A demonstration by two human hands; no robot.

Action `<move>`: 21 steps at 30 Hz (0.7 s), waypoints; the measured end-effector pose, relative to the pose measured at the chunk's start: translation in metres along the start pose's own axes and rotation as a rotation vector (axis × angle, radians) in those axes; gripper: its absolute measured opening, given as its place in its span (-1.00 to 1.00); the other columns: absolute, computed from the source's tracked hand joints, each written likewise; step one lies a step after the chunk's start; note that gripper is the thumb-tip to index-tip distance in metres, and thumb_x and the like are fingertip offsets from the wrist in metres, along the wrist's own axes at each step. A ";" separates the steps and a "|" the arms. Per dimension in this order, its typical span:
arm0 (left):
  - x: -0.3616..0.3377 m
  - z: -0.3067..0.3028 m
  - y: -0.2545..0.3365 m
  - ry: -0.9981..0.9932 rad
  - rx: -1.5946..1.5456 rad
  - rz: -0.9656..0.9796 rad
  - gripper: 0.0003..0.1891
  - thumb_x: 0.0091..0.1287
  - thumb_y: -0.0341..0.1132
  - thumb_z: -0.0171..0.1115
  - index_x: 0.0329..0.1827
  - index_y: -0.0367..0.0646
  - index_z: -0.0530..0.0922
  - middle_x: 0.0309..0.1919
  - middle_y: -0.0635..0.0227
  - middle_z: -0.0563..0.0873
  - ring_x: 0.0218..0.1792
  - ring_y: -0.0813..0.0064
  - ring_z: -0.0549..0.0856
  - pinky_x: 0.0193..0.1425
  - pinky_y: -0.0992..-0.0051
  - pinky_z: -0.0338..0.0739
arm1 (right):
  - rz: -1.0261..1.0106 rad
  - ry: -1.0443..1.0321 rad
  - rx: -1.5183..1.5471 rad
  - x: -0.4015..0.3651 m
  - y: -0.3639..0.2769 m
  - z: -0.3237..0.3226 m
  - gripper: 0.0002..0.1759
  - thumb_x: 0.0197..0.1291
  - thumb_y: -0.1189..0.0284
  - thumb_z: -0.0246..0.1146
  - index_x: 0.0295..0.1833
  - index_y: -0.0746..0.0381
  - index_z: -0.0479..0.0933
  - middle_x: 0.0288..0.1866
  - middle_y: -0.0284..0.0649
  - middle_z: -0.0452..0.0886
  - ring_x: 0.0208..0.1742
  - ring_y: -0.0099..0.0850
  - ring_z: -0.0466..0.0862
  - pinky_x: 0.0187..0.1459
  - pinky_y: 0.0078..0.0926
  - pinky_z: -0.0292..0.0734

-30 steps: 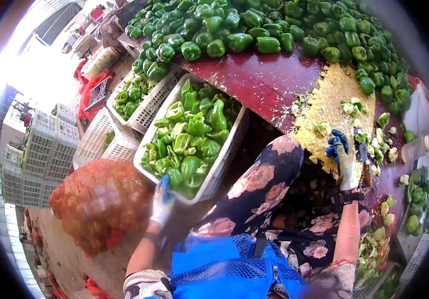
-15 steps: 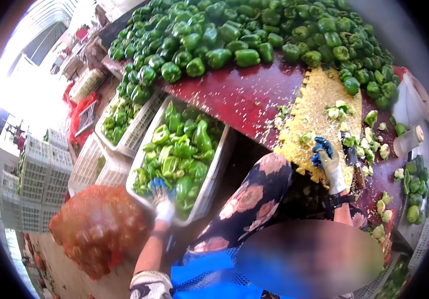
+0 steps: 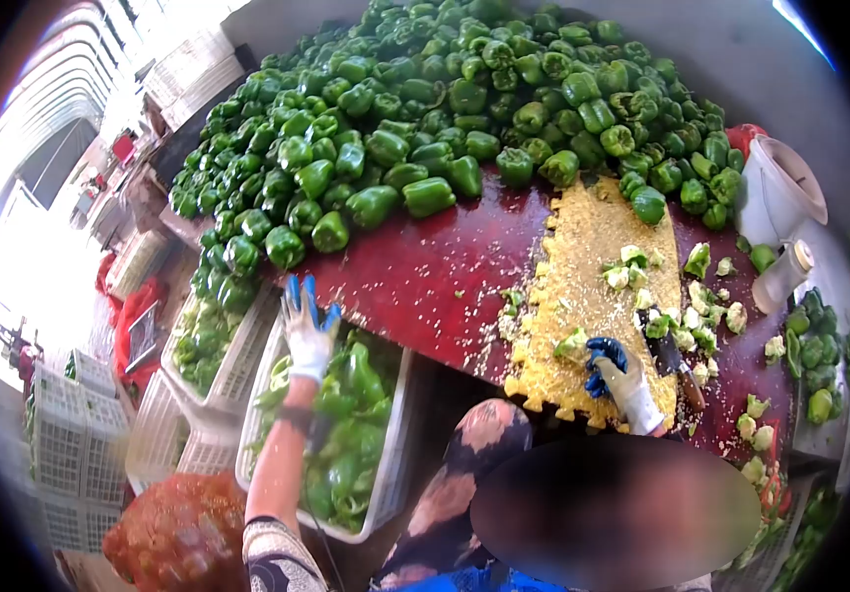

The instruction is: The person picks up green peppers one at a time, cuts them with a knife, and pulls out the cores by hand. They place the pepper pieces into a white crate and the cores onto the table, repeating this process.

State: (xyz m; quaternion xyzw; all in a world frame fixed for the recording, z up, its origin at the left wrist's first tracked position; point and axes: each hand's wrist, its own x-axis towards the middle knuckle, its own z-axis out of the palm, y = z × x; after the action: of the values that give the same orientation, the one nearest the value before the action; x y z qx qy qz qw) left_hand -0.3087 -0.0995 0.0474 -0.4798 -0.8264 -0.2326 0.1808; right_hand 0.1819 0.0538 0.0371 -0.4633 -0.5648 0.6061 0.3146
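My left hand (image 3: 309,333), in a white glove with blue fingers, is open with fingers spread. It reaches over the far end of a white crate (image 3: 397,449) of cut green peppers (image 3: 346,449), just short of the whole green peppers (image 3: 331,232) at the table's edge. My right hand (image 3: 622,380), gloved alike, rests on the yellow foam mat (image 3: 568,266) with fingers curled; whatever they hold, if anything, is hidden. A pale green pepper piece (image 3: 571,343) lies just beyond its fingers. Beside this hand is a dark, long tool with a brown handle (image 3: 692,390).
Whole peppers are heaped along the back of the red table (image 3: 445,266). Seeds and cut pepper cores (image 3: 706,311) litter the right side. A white bucket (image 3: 771,187) stands at the right. At the left are another crate (image 3: 223,370) and a red net sack (image 3: 183,528).
My left hand has lifted from the cut peppers in the crate and moved forward toward the whole peppers, fingers spreading. My right hand stays curled on the mat. The view has shifted.
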 end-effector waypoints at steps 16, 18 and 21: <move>0.182 0.163 -0.066 0.002 0.050 -0.368 -0.21 0.21 0.00 0.41 0.45 -0.11 0.30 0.19 -0.20 0.52 0.14 -0.17 0.56 0.24 0.08 0.46 | -0.459 -0.130 -1.258 0.045 0.028 -0.014 -0.44 0.37 0.37 0.14 0.47 -0.12 0.32 0.51 -0.26 0.35 0.62 -0.32 0.11 0.63 -0.15 -0.14; 0.174 0.169 -0.088 0.062 -0.033 -0.320 -0.22 0.19 0.00 0.43 0.43 -0.11 0.32 0.18 -0.16 0.54 0.14 -0.15 0.56 0.24 0.10 0.45 | -0.207 0.075 -1.508 0.056 0.010 -0.046 -0.47 0.38 0.40 0.12 0.46 -0.01 0.32 0.35 -0.14 0.46 0.41 -0.24 0.36 0.45 -0.21 0.21; 0.155 0.166 -0.091 0.109 -0.242 -0.268 -0.33 0.20 -0.09 0.47 0.27 -0.25 0.41 0.07 0.00 0.64 0.05 0.01 0.60 0.17 0.18 0.46 | 0.351 0.384 -1.154 0.039 -0.068 -0.076 -0.55 0.45 0.35 0.02 0.41 0.12 0.33 0.04 0.03 0.64 -0.06 -0.13 0.71 0.14 -0.15 0.59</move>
State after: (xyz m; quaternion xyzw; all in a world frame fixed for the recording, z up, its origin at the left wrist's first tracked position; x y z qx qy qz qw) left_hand -0.4747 0.0639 -0.0280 -0.3703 -0.8380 -0.3779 0.1334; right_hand 0.2274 0.1302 0.1006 -0.7445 -0.6499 0.1528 0.0058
